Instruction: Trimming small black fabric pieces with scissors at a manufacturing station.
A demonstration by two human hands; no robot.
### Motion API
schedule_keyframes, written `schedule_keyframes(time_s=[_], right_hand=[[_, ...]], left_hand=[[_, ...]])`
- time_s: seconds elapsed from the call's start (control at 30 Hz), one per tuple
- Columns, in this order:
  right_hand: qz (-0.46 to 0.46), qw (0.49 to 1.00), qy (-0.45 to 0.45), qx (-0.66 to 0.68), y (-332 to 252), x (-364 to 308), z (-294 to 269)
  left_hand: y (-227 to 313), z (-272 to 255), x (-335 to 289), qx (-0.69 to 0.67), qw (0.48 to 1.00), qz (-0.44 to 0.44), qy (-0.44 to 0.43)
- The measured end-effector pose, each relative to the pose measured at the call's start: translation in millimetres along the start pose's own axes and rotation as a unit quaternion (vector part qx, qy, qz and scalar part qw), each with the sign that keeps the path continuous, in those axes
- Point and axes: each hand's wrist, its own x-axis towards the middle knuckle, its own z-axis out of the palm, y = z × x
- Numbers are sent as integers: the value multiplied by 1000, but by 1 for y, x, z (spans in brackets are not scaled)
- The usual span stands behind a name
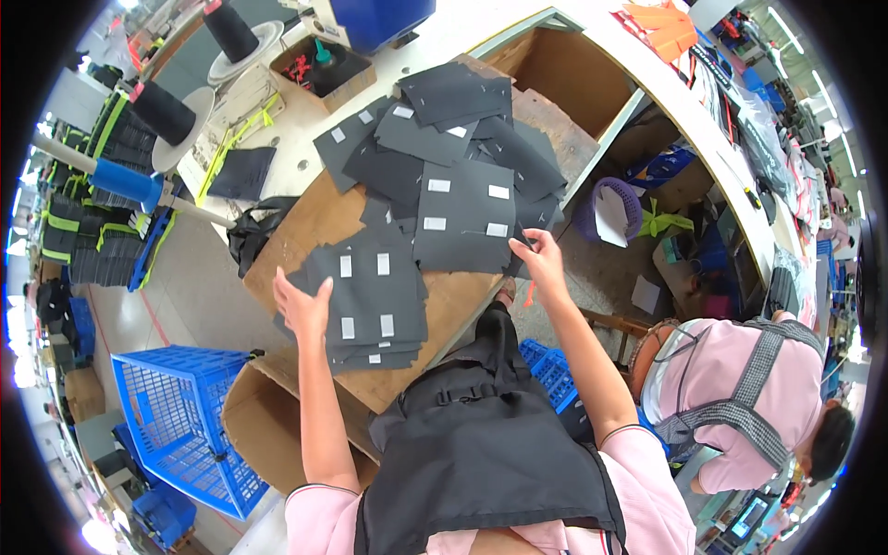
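Dark grey panels (363,291) lie stacked on the brown desk (453,303), left of centre, white patches (387,326) upward, perhaps for easy checking. Left hand (305,307) is spread, holding nothing, beside them; right hand (542,263) meets the central panel's (467,205) edge, pinching or not, I cannot tell.

No word or number can be read with certainty here. The small white patches (438,186) on the black pieces (462,205) are too small for telling if they carry print, and pale marks on the dark material (720,74) at upper right, like the lit screen (747,518) at lower right, stay unreadable.
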Motion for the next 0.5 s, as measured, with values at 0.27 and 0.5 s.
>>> schedule_keyframes(time_s=[0.27,0.5], right_hand=[[-109,993,-23,31,-34,16,13],[-273,909,-315,-27,-136,-57,-41]], left_hand=[[32,11,-46,-28,981,189,29],[131,-15,-63,-253,831,432,-242]])
